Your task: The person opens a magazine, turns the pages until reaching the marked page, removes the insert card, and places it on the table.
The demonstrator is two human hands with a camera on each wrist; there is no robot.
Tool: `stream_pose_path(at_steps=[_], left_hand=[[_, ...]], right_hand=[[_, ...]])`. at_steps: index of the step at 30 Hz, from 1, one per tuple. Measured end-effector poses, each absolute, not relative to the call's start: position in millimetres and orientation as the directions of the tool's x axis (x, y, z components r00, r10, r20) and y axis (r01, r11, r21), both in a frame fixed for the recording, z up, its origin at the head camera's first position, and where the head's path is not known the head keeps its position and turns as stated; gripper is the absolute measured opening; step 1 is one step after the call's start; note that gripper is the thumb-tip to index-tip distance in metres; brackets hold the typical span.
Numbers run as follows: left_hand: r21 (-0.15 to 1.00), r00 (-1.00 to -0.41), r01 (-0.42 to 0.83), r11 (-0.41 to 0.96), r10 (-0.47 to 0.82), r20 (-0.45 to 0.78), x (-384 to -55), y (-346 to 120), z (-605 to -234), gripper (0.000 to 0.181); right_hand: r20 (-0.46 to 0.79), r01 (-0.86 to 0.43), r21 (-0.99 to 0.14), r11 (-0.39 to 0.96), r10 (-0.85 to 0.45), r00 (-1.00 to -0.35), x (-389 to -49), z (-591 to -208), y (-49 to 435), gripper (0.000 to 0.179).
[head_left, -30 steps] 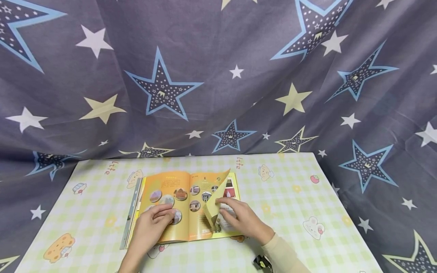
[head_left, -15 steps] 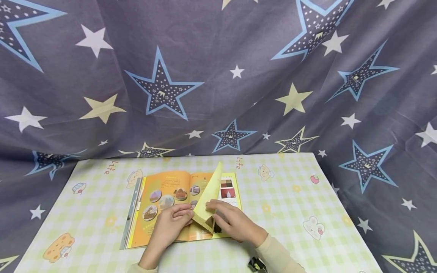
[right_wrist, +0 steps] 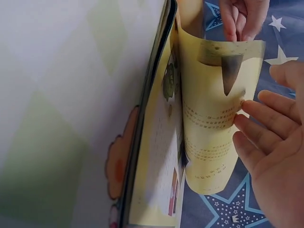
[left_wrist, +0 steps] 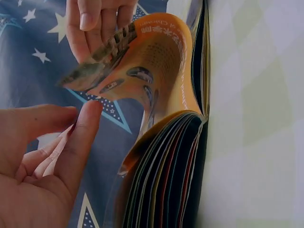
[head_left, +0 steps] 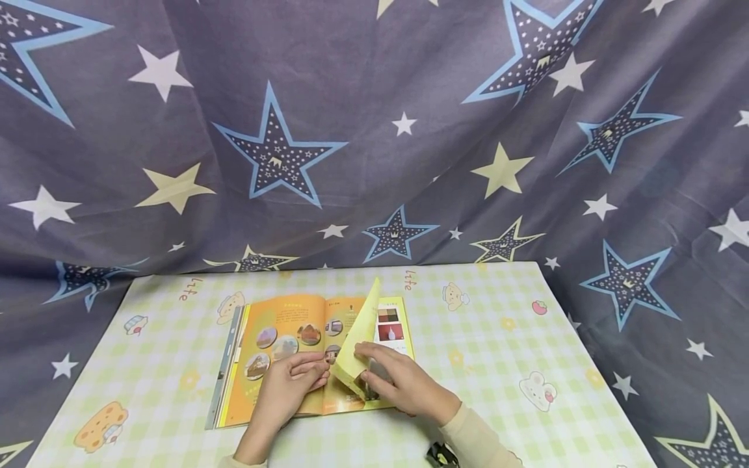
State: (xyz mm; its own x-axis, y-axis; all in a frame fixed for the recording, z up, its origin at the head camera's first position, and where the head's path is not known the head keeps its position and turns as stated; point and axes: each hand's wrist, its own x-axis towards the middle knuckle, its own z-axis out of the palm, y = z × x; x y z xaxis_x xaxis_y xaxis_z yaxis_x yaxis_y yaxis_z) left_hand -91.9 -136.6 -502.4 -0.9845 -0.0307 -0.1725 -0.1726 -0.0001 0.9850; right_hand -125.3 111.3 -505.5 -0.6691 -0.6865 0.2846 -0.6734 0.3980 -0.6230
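An open magazine-like book lies on the table, its left side orange with round photos. One yellow-backed page stands raised and bowed between my hands. My right hand touches the raised page with extended fingertips; the right wrist view shows those fingers against its printed yellow side. My left hand is over the book near the middle, thumb and index finger close together. In the left wrist view a small gap separates these fingertips from the curling orange side of the page.
A green-and-white checked cloth with cartoon prints covers the table. Dark curtains with stars hang behind and at the sides. A black device sits by the right sleeve at the front.
The page has risen from the right side and bent leftward with my right hand. My left hand moved right toward its lower corner, then drew slightly back.
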Motion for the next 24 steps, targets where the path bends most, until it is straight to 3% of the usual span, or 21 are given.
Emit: stream_pose_path(at_steps=[11,18,24], left_hand=[[0.988,-0.989,-0.146,0.057,0.009,-0.146,-90,-131,-502,0.026],[0.967,-0.984,-0.163,0.193,-0.096,-0.147,-85,-154,-502,0.023],[0.930,-0.966,-0.225,0.292,-0.189,-0.174,-73,-190,-498,0.031]], right_hand=[[0.279,-0.688,-0.606,0.400,-0.703,-0.654,-124,-507,109,0.041],[0.258,-0.666,-0.602,0.441,-0.682,-0.685,-125,-507,117,0.046],[0.157,-0.632,-0.577,0.517,-0.689,-0.708,-127,-510,127,0.058]])
